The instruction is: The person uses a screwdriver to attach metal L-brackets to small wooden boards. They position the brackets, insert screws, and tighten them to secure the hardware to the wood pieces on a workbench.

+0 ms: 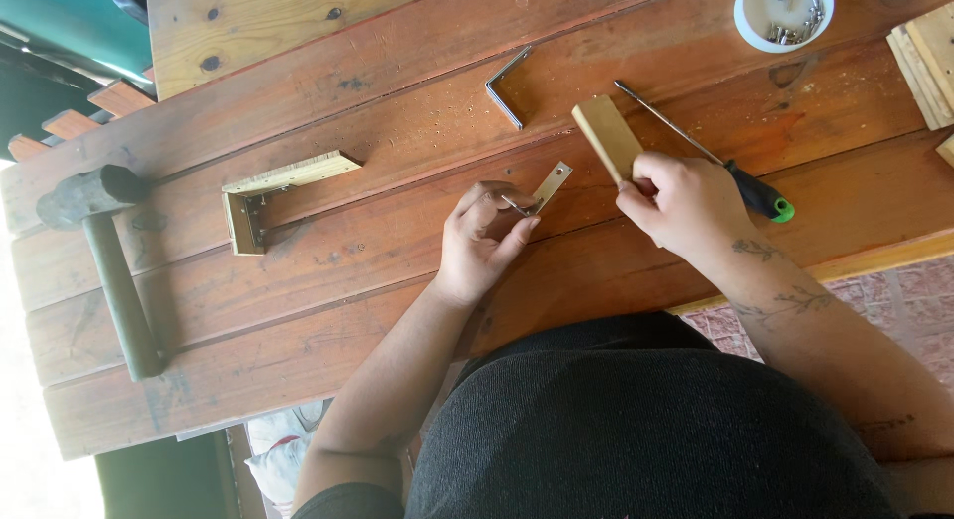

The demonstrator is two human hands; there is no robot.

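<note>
My left hand (484, 239) rests on the wooden table (397, 270) and pinches one end of a small metal angle bracket (546, 189). My right hand (684, 203) grips the near end of a short pale wooden strip (604, 133) that lies on the table. The bracket sits between my two hands, just left of the strip. A screwdriver (696, 146) with a black and green handle lies right behind my right hand, its shaft pointing away.
A second metal bracket (508, 84) lies farther back. Two pale wood pieces joined in an L (268, 193) sit to the left, beside a hammer (104, 251). A white cup of screws (784, 12) and stacked wood pieces (926, 62) are at the far right.
</note>
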